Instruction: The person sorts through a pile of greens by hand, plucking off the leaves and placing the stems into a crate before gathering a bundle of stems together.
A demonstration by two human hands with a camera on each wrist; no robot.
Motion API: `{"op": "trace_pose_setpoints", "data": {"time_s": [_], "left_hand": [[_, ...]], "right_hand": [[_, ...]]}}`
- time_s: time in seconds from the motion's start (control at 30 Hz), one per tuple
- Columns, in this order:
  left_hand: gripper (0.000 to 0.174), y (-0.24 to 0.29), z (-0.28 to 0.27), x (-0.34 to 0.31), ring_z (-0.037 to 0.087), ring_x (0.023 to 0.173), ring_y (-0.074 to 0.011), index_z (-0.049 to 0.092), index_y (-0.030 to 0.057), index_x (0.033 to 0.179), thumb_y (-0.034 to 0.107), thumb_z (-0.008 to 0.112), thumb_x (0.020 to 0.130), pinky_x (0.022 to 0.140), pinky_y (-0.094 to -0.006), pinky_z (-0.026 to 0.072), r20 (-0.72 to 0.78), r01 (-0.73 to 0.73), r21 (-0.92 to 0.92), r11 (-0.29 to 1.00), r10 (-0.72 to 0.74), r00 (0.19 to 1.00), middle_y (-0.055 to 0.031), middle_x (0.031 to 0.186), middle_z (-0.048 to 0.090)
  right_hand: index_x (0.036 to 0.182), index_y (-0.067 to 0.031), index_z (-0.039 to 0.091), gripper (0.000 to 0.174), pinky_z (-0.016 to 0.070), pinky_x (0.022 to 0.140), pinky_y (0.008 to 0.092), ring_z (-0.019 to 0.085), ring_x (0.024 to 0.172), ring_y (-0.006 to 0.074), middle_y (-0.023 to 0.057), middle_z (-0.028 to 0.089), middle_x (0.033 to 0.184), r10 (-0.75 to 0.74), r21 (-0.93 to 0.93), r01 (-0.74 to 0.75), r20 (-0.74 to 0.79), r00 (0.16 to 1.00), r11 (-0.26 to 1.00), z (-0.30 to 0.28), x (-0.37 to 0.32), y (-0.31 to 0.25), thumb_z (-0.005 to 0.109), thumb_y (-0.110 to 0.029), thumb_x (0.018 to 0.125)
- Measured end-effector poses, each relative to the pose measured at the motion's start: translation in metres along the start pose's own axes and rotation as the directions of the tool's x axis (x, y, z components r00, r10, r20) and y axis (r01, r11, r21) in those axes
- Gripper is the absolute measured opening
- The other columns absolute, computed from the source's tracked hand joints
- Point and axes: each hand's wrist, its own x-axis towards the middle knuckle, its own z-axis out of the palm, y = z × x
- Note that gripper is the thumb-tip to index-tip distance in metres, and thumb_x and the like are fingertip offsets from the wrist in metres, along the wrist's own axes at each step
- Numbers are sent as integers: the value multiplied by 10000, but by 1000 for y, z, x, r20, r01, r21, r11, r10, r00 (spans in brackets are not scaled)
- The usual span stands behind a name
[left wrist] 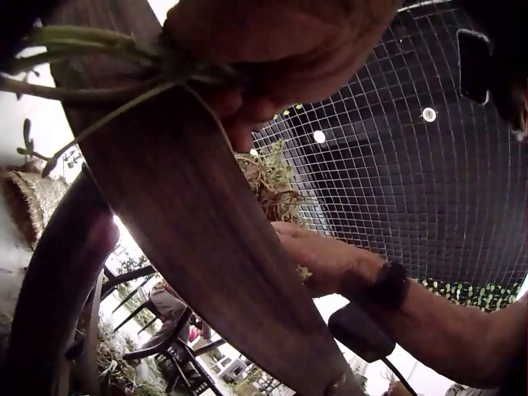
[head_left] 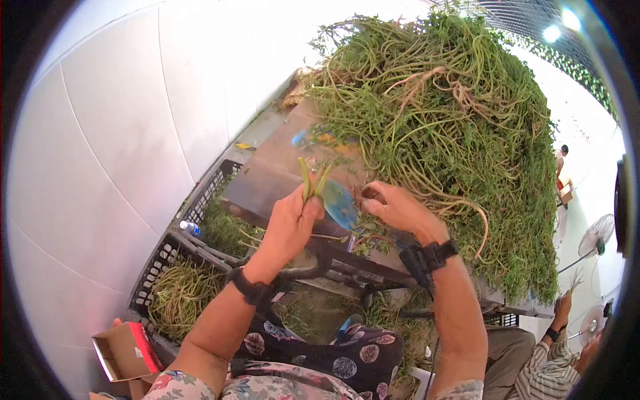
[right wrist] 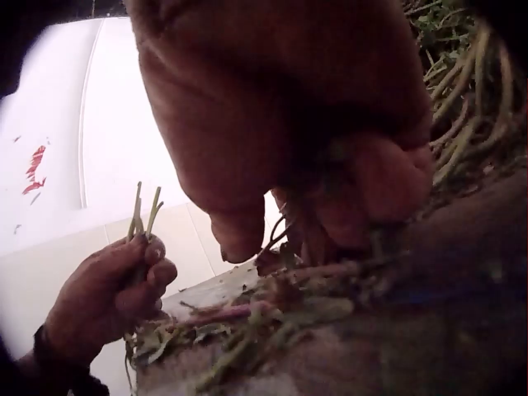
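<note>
My left hand (head_left: 291, 220) grips a few short green stems (head_left: 307, 180), their cut ends poking up above the thumb. In the left wrist view the same stems (left wrist: 91, 62) stick out to the left over the dark table edge. Over the table's near edge, my right hand (head_left: 403, 210) has its thumb and fingers curled round brownish, wilted leaf scraps (right wrist: 301, 239). Loose stems and leaves (right wrist: 239, 318) lie on the tabletop just under those fingers. A blue patch (head_left: 341, 205) shows on the table between the two hands.
A tall heap of leafy green stems (head_left: 453, 100) covers the table (head_left: 267, 170) on the right. Black crates (head_left: 148, 280) of greens stand at lower left, beside a red-edged cardboard box (head_left: 127, 350). Another person in a striped sleeve (head_left: 543, 373) sits at right, near fans (head_left: 595, 235).
</note>
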Motion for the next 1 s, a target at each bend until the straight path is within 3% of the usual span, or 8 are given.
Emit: {"op": "trace_pose_setpoints", "data": {"time_s": [0.07,0.33,0.43,0.57,0.67,0.77,0.87,1.0], "left_hand": [[273,-7,3,1,489,529,-139,525,26,932,284,434,933,507,-275,394,-26,-35,-2,999,35,999,-48,650,552],[261,-2,3,-1,481,533,-118,523,23,895,264,429,930,506,-267,387,-10,-5,-20,1000,5,1000,-34,651,546],[263,-2,4,-1,469,531,-103,522,26,880,268,431,929,500,-256,378,-19,14,-31,999,-15,1000,-25,653,540],[264,1,2,0,450,525,-89,520,30,895,279,440,925,496,-245,369,23,39,-30,999,-38,999,-17,667,543],[326,6,0,0,581,628,-241,478,22,1193,155,420,901,618,-325,458,40,46,25,999,-47,998,-97,660,570],[337,4,1,-1,570,614,-235,468,20,1209,147,419,902,608,-319,455,33,44,5,999,-44,998,-96,657,568],[227,1,3,-2,456,520,-82,511,31,884,240,435,931,476,-233,363,10,52,-67,996,-52,999,-19,668,541],[247,-6,5,-6,466,521,-87,520,22,1037,226,425,938,491,-236,392,13,-2,-34,999,3,1000,-26,676,547]], "right_hand": [[1162,-4,495,453,437,796,371,567,919,301,189,597,1006,38,-4,-38,53,998,999,-6,-18,-14,578,-287,817],[1244,-33,432,657,446,820,389,576,967,353,240,594,1020,278,46,-276,-53,959,960,-14,-70,-28,659,-354,717],[1271,-42,404,723,451,811,411,577,953,375,254,597,1006,269,-82,-271,-31,963,959,-9,-78,-33,685,-362,687],[1226,-46,433,640,444,738,444,573,871,400,251,593,906,150,-254,-162,-63,987,954,-3,-69,-41,679,-344,717],[1145,-50,468,504,424,660,444,567,775,398,227,582,780,65,-220,-87,-105,992,972,3,-62,-25,661,-302,753],[1063,-45,490,369,416,647,456,560,766,408,224,583,776,-2,-192,-25,-138,990,981,8,-62,-17,633,-246,789],[1034,-38,493,309,414,653,463,549,783,420,232,578,791,35,-179,-58,-128,991,982,8,-64,-18,614,-206,804],[1023,-28,493,293,413,673,461,535,820,421,241,568,819,70,-173,-97,-153,986,980,12,-68,-20,609,-187,806]]}}
